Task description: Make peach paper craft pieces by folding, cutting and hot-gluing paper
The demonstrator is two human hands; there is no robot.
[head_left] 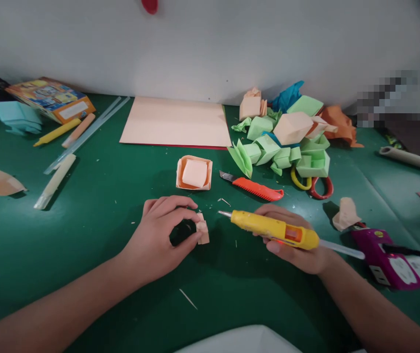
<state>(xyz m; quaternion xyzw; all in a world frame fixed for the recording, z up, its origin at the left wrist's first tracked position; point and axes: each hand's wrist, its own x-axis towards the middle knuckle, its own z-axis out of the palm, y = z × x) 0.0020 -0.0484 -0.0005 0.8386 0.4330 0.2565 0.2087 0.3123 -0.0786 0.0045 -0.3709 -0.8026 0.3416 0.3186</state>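
Observation:
My left hand [169, 233] pinches a small peach paper piece [203, 229] between thumb and fingers, low over the green table. My right hand [293, 235] is wrapped round a yellow glue gun [265, 228], whose metal nozzle points left toward the paper piece without touching it. A clear glue stick juts from the gun's rear end. Just beyond my left hand sits a small peach paper box [194, 172] with a rounded peach block inside. The red utility knife [257, 189], blade out, lies behind the glue gun.
Folded green and peach paper shapes [279, 142] are heaped at the back right, above scissors [321, 188]. A peach sheet [175, 122] lies at the back. Glue sticks [55, 181] and a colourful box [51, 98] are left; a purple power block [388, 259] is right.

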